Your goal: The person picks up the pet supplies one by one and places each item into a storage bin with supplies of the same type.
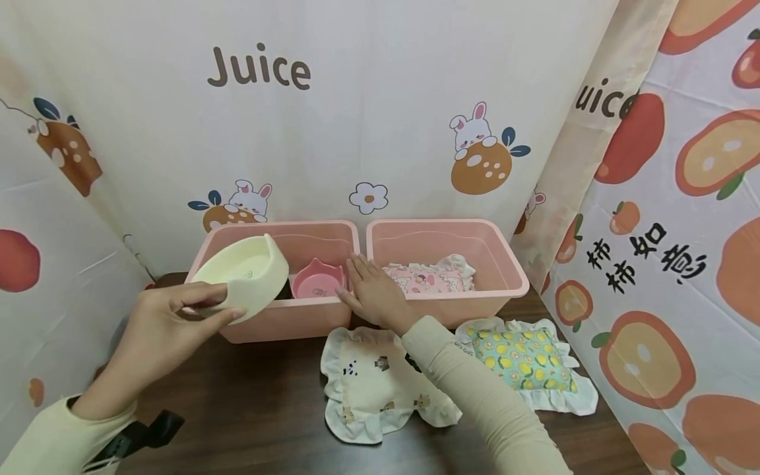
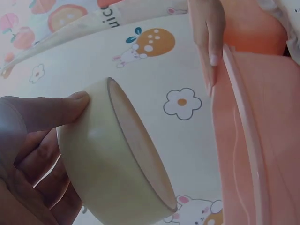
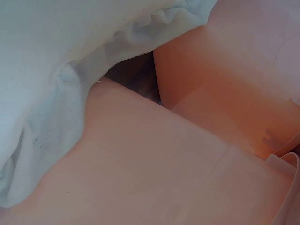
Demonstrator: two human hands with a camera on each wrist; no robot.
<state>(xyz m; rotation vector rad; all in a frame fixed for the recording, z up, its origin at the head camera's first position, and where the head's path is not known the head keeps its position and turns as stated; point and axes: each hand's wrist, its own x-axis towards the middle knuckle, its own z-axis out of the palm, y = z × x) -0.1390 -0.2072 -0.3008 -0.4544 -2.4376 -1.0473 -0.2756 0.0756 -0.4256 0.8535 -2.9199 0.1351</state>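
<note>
My left hand (image 1: 163, 330) pinches a pale yellow bowl (image 1: 261, 290) by its side, thumb and fingers on its wall. The bowl is tilted above the left pink bin (image 1: 279, 326), and the left wrist view shows its outer wall (image 2: 96, 150) close up. Inside that bin sits a pink bowl (image 1: 318, 280) with pointed ears, a dark thing partly hidden beside it. Fingers extended, my right hand (image 1: 380, 293) rests at the left bin's right rim, by the gap between the two bins. The right wrist view does not show this hand.
A right pink bin (image 1: 475, 305) holds a pink patterned frilled cushion (image 1: 427, 278). In front, on the dark wooden table (image 1: 255, 409), lie a cream frilled cloth (image 1: 368, 376) and a lemon-print frilled cushion (image 1: 522, 359). Printed curtains (image 1: 380, 119) hang behind and at both sides.
</note>
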